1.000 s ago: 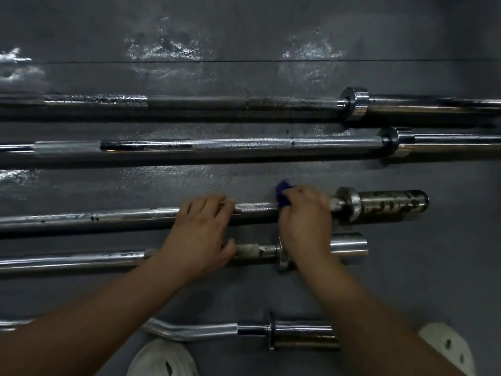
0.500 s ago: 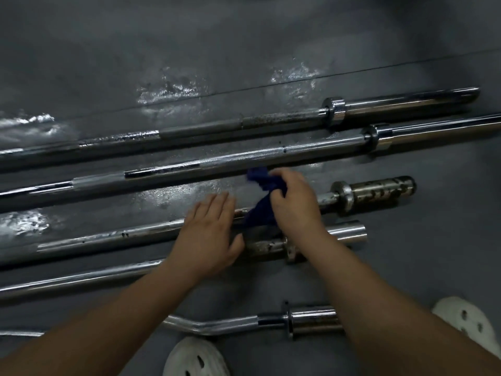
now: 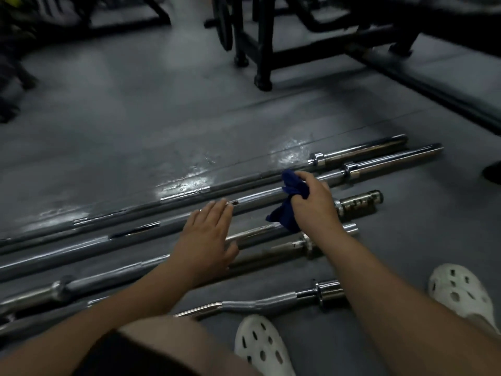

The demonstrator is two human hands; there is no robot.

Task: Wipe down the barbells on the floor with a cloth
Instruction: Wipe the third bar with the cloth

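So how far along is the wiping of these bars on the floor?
Hard to say what is finished: no bar looks plainly cleaner than another. In hand: the right hand grips the blue cloth lifted over the bars near the second barbell, while the left hand lies flat on the third bar. The curled bar nearest the white shoes shows no cloth on it.

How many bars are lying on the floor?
5: farthest bar, second bar, third bar under the cloth, fourth bar, curved bar nearest. Left ends are cut off.
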